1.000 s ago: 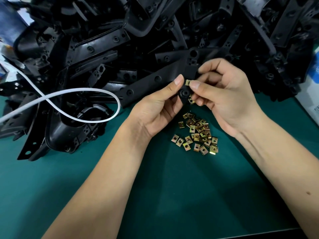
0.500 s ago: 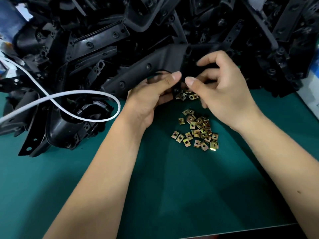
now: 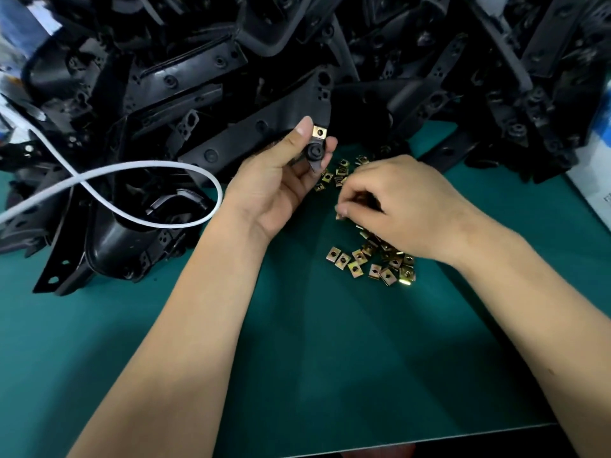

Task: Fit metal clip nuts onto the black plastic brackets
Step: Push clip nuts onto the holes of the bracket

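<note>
My left hand point(image 3: 281, 180) grips the end of a long black plastic bracket point(image 3: 264, 127) between thumb and fingers, held above the green mat. A brass-coloured clip nut point(image 3: 319, 131) sits on the bracket's tab just above my fingers. My right hand point(image 3: 400, 206) is lowered palm-down over the loose pile of clip nuts point(image 3: 373, 262) on the mat, its fingertips curled and pinching among them. Whether a nut is between those fingertips is hidden.
A big heap of black plastic brackets point(image 3: 330, 54) fills the back of the green mat point(image 3: 297, 358). A white cable point(image 3: 132, 170) loops over the parts on the left. A white and blue box point(image 3: 595, 173) stands at the right edge.
My right hand left the bracket and dropped onto the pile of nuts. My left hand turned the bracket's end up, so the fitted clip nut now shows.
</note>
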